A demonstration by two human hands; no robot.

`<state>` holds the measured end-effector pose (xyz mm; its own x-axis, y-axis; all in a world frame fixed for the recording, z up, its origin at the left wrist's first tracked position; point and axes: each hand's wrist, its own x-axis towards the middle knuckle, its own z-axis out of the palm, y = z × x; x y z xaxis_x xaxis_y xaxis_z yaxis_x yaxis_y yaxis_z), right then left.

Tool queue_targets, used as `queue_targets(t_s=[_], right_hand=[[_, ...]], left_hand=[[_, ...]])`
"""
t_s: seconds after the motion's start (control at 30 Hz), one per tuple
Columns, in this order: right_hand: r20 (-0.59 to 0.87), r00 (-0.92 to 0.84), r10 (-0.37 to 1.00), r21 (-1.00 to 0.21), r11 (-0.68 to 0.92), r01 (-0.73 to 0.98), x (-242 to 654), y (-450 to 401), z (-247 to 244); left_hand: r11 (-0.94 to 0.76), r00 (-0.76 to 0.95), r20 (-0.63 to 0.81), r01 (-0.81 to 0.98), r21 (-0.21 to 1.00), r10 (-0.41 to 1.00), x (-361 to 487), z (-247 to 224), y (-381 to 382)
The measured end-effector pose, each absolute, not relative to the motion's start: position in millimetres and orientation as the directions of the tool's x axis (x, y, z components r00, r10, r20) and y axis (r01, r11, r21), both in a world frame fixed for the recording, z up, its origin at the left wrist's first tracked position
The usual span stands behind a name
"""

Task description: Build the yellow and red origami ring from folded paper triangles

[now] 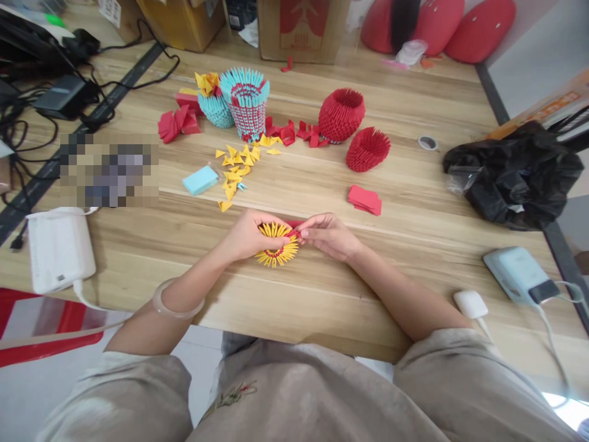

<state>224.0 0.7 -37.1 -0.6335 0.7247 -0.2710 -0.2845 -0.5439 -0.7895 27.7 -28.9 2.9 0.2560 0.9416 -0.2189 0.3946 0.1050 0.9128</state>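
Near the front of the table, my left hand [252,236] grips a round yellow paper ring [275,258] of folded pointed pieces with a red inner circle. Its thumb lies across the ring's top. At the ring's right edge, my right hand [329,236] has its fingers pinched on a small red folded paper piece [294,232], which touches the ring. Some red paper shows behind, between the two hands. Farther back lie loose yellow folded pieces [237,162] and a light blue paper stack [201,180]. A red paper stack [364,200] lies right of my hands.
Behind stand a blue-and-red paper vase [248,104], two red paper bowls [341,115] and a cardboard box [299,31]. A black plastic bag [515,178] is at the right. White adapters [62,252] and black cables [27,123] take up the left side.
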Motion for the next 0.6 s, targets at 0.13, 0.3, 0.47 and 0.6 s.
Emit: queue_targets(t_s=[0.13, 0.3, 0.47, 0.6], right_hand=[[-0.264, -0.652, 0.711, -0.795, -0.543, -0.271, 224.2, 0.7, -36.4], [-0.259, -0.652, 0.712, -0.804, -0.533, -0.263, 224.3, 0.7, -36.4], [-0.267, -0.632, 0.727, -0.804, -0.53, -0.27, 223.7, 0.5, -37.4], [-0.284, -0.619, 0.732, -0.799, -0.538, -0.269, 223.6, 0.2, -38.1]], left_hand=[[0.108, 0.246, -0.23, 0.427, 0.898, 0.942, 27.4, 4.9, -27.7], [0.14, 0.28, -0.262, 0.388, 0.911, 0.924, 26.5, 2.2, -25.7], [0.098, 0.289, -0.212, 0.362, 0.927, 0.933, 25.6, -1.7, -25.1], [0.038, 0.283, -0.153, 0.375, 0.926, 0.947, 25.7, -3.6, -25.6]])
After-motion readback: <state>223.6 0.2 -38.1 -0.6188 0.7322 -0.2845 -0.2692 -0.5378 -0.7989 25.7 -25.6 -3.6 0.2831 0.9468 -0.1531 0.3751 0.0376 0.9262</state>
